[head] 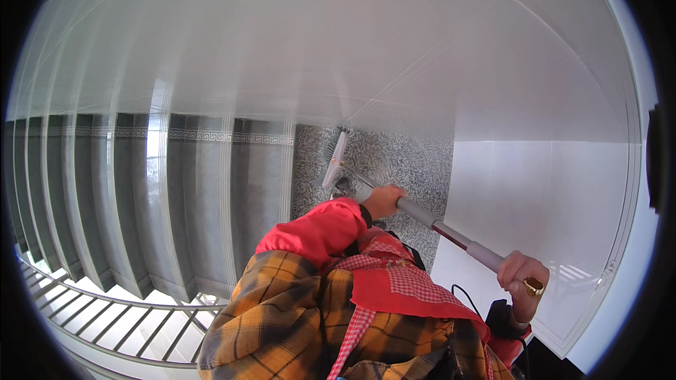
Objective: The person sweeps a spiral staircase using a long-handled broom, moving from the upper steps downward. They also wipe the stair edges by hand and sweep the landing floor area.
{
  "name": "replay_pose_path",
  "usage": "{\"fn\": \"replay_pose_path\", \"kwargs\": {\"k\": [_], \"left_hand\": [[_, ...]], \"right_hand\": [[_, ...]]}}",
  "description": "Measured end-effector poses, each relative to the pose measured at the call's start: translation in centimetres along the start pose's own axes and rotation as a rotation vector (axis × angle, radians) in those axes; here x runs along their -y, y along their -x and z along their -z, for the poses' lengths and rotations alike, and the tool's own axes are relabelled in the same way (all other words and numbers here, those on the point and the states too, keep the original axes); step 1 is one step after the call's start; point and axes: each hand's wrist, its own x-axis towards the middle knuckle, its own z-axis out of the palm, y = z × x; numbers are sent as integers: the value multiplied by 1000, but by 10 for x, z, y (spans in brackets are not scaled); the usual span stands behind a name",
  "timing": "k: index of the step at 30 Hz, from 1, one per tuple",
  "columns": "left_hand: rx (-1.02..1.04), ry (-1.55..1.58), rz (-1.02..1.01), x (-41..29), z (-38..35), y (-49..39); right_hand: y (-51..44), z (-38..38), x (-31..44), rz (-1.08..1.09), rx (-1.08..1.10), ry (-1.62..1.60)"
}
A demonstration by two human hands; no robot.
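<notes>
A broom with a grey telescopic pole (420, 214) slants across my front. My left hand (384, 201) is wrapped around the pole at its lower part, near the thinner grey section. Higher up, my right hand (522, 277) is closed around the upper end of the pole; a gold-coloured ring (533, 286) shows on it. The pale broom head (336, 160) rests low by the wall, with its dark bristles (331, 149) pointing left towards the stairs. Beneath it is a speckled grey landing (401, 158). My sleeves are red, over a red checked apron (417, 295).
Grey tiled stairs (206, 206) with a patterned border run off to the left. A metal railing (142, 327) follows their near side. A glossy white wall (317, 37) rises along the far side, and a white tiled surface (528, 184) stands right of the landing. A shoe (341, 186) shows near the broom head.
</notes>
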Motion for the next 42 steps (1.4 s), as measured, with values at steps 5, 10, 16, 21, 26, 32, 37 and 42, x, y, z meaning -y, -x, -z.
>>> {"fn": "replay_pose_path", "kwargs": {"k": [5,10,16,21,26,32,37,42], "left_hand": [[53,-21,101,35,10,22],[-186,-109,193,57,33,34],[-295,-126,142,47,-11,-11],[-2,10,-20,19,-65,-42],[106,64,-135,-39,-91,-42],[291,63,-111,-42,-91,-44],[453,10,-206,-46,-158,-60],[536,73,-317,-92,-208,-71]], "right_hand": [[-27,-2,-33,3,292,-10],[-71,-24,-92,-81,323,-171],[-50,-5,-124,-65,24,-122],[0,15,-113,-94,-162,-10],[56,63,-74,-109,-270,-122],[81,74,-121,-150,-311,-193],[119,86,-128,-199,-451,-120],[160,109,-101,-210,-578,-85]]}}
